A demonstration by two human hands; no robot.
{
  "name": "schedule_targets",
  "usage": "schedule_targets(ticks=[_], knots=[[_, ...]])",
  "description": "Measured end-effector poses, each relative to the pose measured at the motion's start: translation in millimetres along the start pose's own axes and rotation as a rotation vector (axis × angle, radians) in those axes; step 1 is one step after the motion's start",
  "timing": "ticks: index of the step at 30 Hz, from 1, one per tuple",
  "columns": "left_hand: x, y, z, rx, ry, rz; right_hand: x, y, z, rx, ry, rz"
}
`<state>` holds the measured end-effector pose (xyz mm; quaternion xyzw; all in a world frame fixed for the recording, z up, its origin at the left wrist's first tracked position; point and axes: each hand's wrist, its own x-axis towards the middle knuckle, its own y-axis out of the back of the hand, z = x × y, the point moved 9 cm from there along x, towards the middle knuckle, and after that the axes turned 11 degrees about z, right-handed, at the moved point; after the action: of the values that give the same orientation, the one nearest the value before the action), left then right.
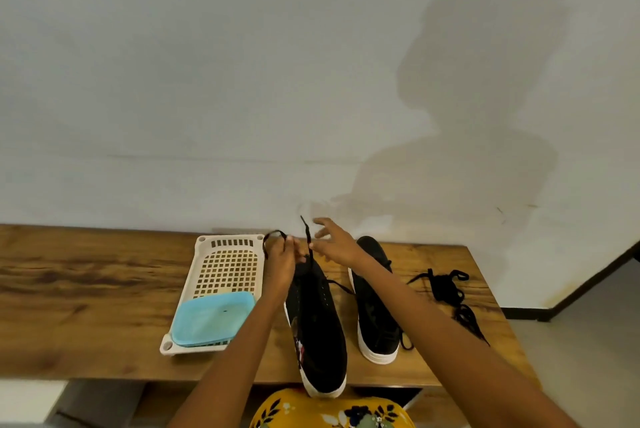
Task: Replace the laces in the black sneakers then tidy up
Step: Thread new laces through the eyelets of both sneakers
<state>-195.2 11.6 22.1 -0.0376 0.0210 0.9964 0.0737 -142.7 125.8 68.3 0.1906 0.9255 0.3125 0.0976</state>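
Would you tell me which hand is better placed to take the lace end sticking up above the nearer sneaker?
The right hand: it is open beside that lace end, while the left hand already pinches a loop.

both my bare forearms reach forward from the bottom of the view, drawing close at the hands. my left hand (281, 259) is curled, fingertips pinching a black lace (273, 237) that loops over them. my right hand (332, 243) sits just beside it, a little farther out, fingers spread and relaxed. i can't tell whether its thumb touches the lace.
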Motion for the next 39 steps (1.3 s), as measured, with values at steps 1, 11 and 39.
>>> schedule_targets(ticks=[1, 11, 39], knots=[[2.2, 0.9, 8.3, -0.019, -0.010, -0.002, -3.7, -2.0, 15.7, -0.076, -0.069, -0.007], [8.3, -4.8, 81.8, 0.127, -0.089, -0.105, -29.8, -1.7, 33.2, -0.152, -0.202, -0.139], [-90.2, -36.9, 402.1, 0.039, -0.372, -0.231, -91.8, 298.1, -266.9, -0.048, 0.376, 0.802]])
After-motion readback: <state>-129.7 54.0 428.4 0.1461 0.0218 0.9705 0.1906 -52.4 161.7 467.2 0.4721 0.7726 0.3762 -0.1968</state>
